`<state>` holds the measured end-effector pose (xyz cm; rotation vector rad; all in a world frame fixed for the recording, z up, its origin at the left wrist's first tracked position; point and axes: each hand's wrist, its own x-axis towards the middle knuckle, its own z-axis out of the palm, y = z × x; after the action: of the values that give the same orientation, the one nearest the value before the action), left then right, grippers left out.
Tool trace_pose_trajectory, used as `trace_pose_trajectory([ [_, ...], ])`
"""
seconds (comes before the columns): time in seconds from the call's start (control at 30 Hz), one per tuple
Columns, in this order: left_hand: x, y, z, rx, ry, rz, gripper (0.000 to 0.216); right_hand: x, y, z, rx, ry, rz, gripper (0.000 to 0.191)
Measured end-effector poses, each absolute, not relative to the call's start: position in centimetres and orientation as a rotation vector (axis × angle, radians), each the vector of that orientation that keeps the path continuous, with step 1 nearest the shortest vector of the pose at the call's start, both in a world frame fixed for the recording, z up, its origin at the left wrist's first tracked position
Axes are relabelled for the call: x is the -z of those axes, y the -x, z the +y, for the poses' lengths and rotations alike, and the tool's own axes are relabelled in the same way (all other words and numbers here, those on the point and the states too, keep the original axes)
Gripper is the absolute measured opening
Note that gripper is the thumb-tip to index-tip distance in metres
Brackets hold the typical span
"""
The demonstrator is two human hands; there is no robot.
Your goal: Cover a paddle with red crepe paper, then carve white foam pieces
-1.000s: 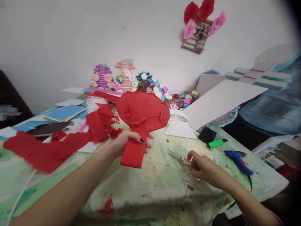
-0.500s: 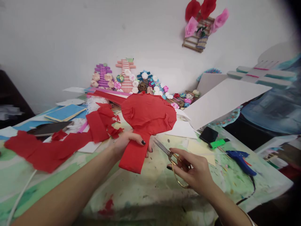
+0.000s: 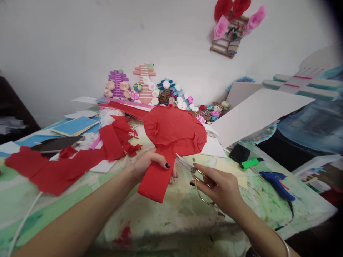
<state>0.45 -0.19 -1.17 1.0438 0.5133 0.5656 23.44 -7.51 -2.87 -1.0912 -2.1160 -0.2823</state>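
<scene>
My left hand [image 3: 150, 165] grips the narrow stem of a red crepe paper cutout [image 3: 171, 135] with a round, wrinkled top, holding it above the table. My right hand [image 3: 219, 187] holds gold-handled scissors [image 3: 194, 173], fingers through the loops. The blades point up and left, with their tips right at the paper's neck beside my left thumb. More red crepe paper strips and scraps [image 3: 66, 160] lie on the table to the left.
The paint-stained table [image 3: 174, 214] holds a blue glue gun [image 3: 277, 180], a black block [image 3: 239, 153], a green marker [image 3: 249, 163], white sheets [image 3: 257, 114], blue boards [image 3: 73, 126] and a dark tablet [image 3: 55, 144]. Paper flower crafts [image 3: 150, 91] line the wall.
My right hand picked the scissors up from the table and brought them left and up to the red paper's neck. My left hand kept holding the paper, shifting it slightly right.
</scene>
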Motion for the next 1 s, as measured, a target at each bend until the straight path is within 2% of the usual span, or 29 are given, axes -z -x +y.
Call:
trace_pose_trajectory([
  [0.37,0.4,-0.9,-0.7,-0.535,-1.026,0.56,0.015,2.5,-24.2,-7.2,0.314,1.056,-2.235,0.033],
  [0.7,0.8,-0.8,-0.3,-0.558,-1.018,0.543,0.016,1.2,-23.9,-7.2,0.205,1.08,-2.242,0.029],
  [1.0,0.7,-0.8,-0.8,-0.558,-1.025,0.56,0.014,1.1,-23.6,-7.4,0.152,1.134,-2.243,0.034],
])
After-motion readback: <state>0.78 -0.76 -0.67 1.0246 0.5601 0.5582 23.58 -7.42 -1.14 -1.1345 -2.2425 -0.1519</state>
